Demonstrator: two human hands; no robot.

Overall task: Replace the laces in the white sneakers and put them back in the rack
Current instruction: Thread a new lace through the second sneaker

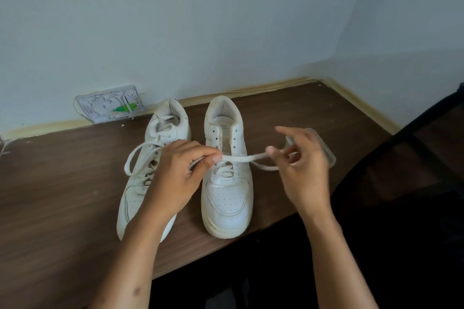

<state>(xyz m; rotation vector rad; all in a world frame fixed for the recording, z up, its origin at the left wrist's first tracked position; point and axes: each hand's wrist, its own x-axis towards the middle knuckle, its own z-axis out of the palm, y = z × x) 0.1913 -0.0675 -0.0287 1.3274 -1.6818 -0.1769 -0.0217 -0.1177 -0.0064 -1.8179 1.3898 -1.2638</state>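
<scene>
Lace point(241, 158): stretched flat across the right sneaker point(227, 173), threaded only through the lowest eyelets, upper holes bare, so lacing looks early here. Your left hand point(180, 175) pinches one run between thumb and forefinger, probably to keep it taut and untwisted; your right hand point(298, 163) pinches the other end with the remaining fingers spread, likely readying it for the next eyelet. Left sneaker point(150, 168): just beside, toes toward you, laced. Both stand on the brown table point(62, 195). Clear plastic piece point(326, 150) behind your right hand; wall plate point(110, 106) beyond.
</scene>
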